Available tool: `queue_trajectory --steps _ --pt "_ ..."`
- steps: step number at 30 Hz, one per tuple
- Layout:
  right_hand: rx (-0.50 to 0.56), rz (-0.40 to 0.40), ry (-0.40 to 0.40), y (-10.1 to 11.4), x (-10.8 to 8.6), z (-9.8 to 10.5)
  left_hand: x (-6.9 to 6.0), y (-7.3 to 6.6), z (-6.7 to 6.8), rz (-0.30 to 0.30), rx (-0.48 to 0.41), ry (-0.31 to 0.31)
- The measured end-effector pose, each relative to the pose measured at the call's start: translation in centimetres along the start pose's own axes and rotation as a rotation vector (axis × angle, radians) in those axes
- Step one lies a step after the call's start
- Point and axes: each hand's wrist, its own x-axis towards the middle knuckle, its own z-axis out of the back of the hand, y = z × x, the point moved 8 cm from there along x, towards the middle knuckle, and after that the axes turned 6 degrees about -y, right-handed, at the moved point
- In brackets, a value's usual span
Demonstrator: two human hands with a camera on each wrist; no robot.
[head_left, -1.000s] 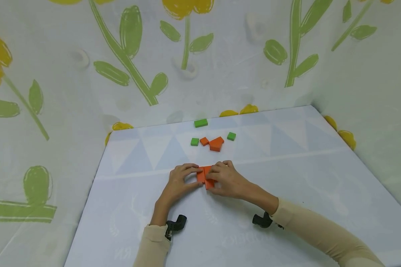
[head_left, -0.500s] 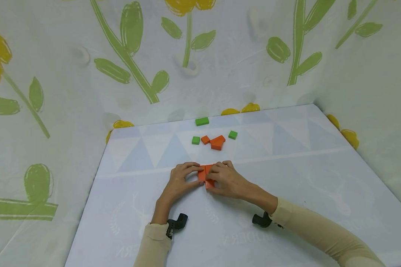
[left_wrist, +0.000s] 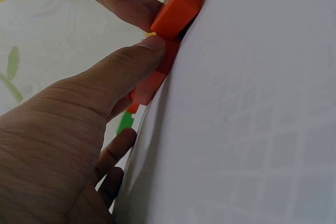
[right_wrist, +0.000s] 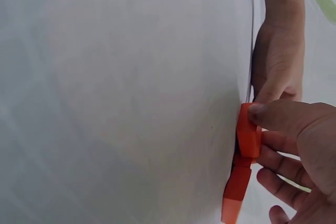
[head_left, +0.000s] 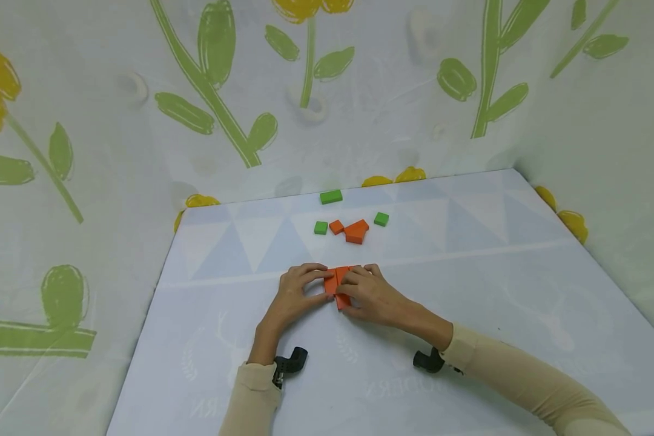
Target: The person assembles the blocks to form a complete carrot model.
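Two orange blocks are set side by side on the table (head_left: pixel 485 272), between the two hands. The left block (head_left: pixel 330 284) is pinched between the thumb and forefinger of the left hand (head_left: pixel 290 297). The right block (head_left: pixel 343 301) is gripped by the right hand (head_left: pixel 377 297), with the thumb pressed to its near end and the fingers curled over it. Beyond the hands, a small orange block (head_left: pixel 336 227) is located just beside an angular orange piece (head_left: pixel 355 235); these are flanked by two green squares (head_left: pixel 320 227). A green bar (head_left: pixel 331 197) is positioned near the far edge.
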Motion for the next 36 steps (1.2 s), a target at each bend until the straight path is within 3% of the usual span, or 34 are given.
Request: queue_trajectory --steps 9,14,21,27,36 --pt "0.005 0.017 -0.02 -0.1 0.2 0.5 0.0 0.2 0.1 0.014 0.01 0.006" --pt "0.051 -0.016 -0.033 -1.0 1.0 1.5 0.0 0.2 0.2 0.009 -0.005 -0.006" --pt "0.037 -0.141 0.013 -4.2 3.2 2.6 -0.1 -0.1 0.0 -0.003 -0.009 -0.004" --pt "0.02 -0.203 0.01 -7.5 6.5 3.0 0.0 -0.1 0.2 -0.014 0.001 -0.011" --pt "-0.036 -0.309 0.068 -12.5 9.9 1.6 0.1 -0.2 0.0 0.002 -0.013 0.008"
